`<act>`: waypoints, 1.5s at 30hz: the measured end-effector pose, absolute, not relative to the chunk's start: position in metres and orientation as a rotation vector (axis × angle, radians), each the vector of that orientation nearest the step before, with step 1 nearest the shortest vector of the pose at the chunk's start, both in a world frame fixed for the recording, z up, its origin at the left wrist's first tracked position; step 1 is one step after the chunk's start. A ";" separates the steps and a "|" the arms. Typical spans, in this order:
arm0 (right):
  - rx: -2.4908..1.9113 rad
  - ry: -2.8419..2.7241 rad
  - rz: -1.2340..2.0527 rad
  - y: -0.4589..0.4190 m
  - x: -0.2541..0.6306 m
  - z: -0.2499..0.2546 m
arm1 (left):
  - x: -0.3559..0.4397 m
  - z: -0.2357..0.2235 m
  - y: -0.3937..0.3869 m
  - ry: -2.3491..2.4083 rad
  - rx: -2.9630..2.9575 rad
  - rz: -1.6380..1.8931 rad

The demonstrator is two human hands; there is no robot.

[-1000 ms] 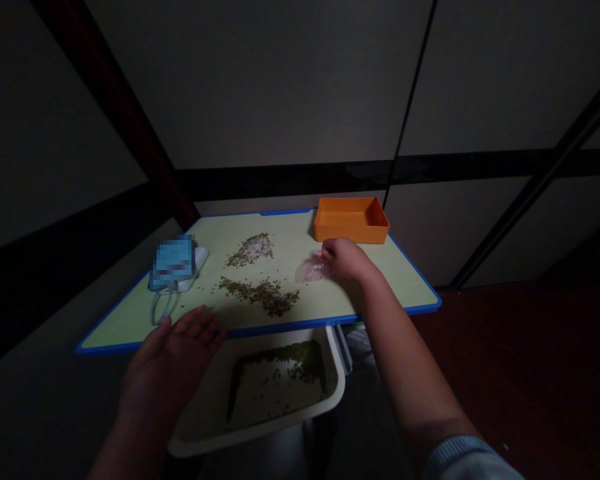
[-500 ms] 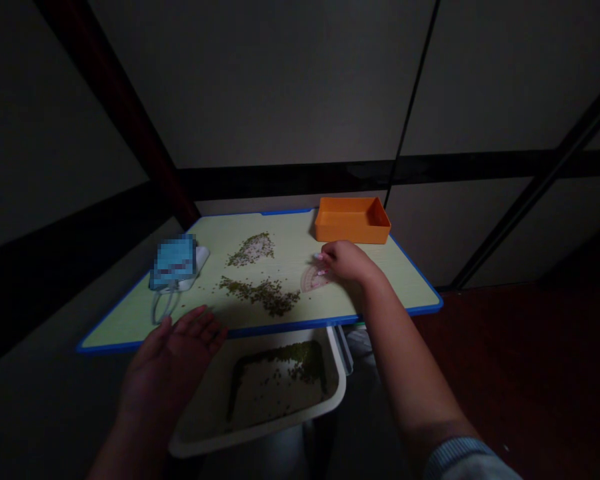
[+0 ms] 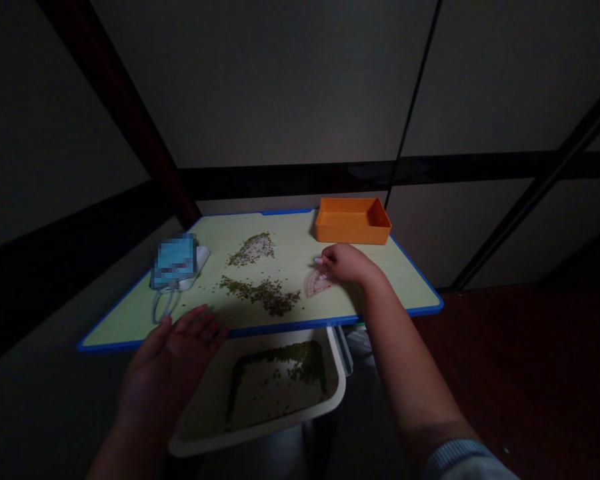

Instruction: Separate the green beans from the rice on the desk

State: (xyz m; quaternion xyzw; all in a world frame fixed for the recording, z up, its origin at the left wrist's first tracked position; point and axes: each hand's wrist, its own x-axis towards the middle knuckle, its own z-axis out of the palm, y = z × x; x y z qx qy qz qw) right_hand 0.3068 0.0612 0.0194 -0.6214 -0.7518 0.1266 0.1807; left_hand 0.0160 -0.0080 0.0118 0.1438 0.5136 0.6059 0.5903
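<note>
My right hand pinches a clear plastic protractor with pink markings, tilted over the right half of the pale green tabletop. To the left of the protractor, a loose heap of small dark and green grains lies spread near the front edge. Behind it is a second patch of paler grains with green ones round its rim. My left hand, palm up with fingers apart, is by the table's front left edge and holds nothing.
An orange open box stands at the back right of the table. On the left, a phone-like device with a blurred screen rests on a white stand with a cord. Below the front edge sits a white bin with green grains inside.
My right hand has shifted slightly toward the front, and the protractor has moved a little right and turned more upright. My left hand stays in place; the grain heaps look unchanged.
</note>
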 end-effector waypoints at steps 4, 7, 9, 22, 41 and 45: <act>-1.845 -2.082 0.300 0.062 0.308 0.019 | 0.016 0.011 -0.007 1.197 0.335 1.408; -1.875 -2.012 0.198 0.063 0.309 0.019 | 0.016 0.011 -0.008 1.190 0.343 1.415; -1.808 -2.012 0.206 0.064 0.309 0.018 | 0.015 0.011 -0.008 1.182 0.352 1.414; -1.635 -1.995 0.342 0.069 0.310 0.008 | 0.015 0.011 -0.008 1.175 0.356 1.417; -1.971 -2.080 0.216 0.060 0.307 0.022 | 0.016 0.013 -0.009 1.178 0.325 1.414; -1.957 -2.081 0.204 0.060 0.307 0.021 | 0.017 0.013 -0.009 1.182 0.323 1.418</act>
